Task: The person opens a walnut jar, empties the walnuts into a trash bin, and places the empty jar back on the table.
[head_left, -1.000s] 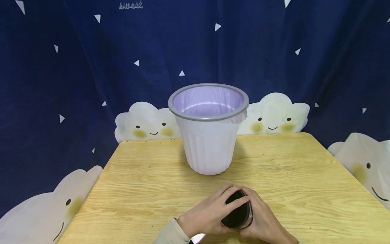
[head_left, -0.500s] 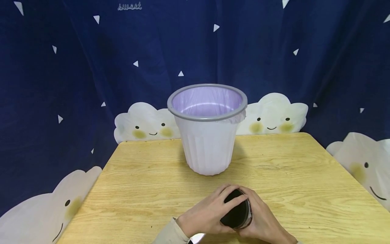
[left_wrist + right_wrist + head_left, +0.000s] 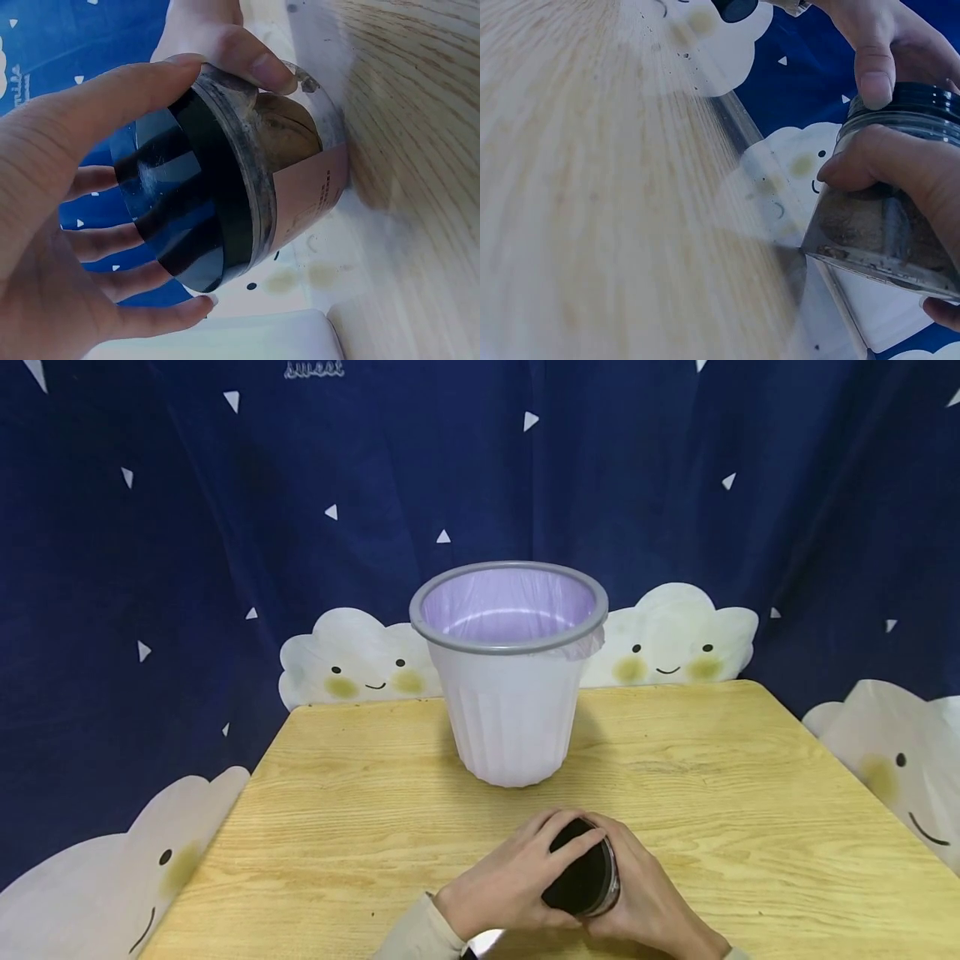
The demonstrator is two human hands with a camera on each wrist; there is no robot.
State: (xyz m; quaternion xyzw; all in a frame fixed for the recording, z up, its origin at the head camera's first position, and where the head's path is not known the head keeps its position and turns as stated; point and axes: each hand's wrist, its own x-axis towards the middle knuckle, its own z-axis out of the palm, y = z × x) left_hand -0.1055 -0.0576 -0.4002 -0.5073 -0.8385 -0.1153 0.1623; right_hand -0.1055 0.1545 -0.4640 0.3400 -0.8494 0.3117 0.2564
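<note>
A clear jar (image 3: 311, 195) with a pink label stands tilted low over the near part of the table, between both hands. Brown, walnut-like lumps show through its wall. My left hand (image 3: 502, 885) spans the black lid (image 3: 579, 881), thumb on one side and spread fingers curving round the other. From the right, my right hand (image 3: 648, 897) grips the jar's body, its thumb lying across the wall just below the lid in the right wrist view. The lid sits on the jar's mouth. Most of the jar's body is hidden by the hands in the head view.
Beyond the hands stands a white waste bin (image 3: 510, 718) with a grey rim and a purple-looking lining. The wood-grain table (image 3: 337, 810) extends to both sides. Behind it hangs a dark blue curtain (image 3: 480, 460) with white triangles and cloud faces.
The head view has shifted slightly. Both hands keep their hold on the jar and its lid, with hardly any visible movement.
</note>
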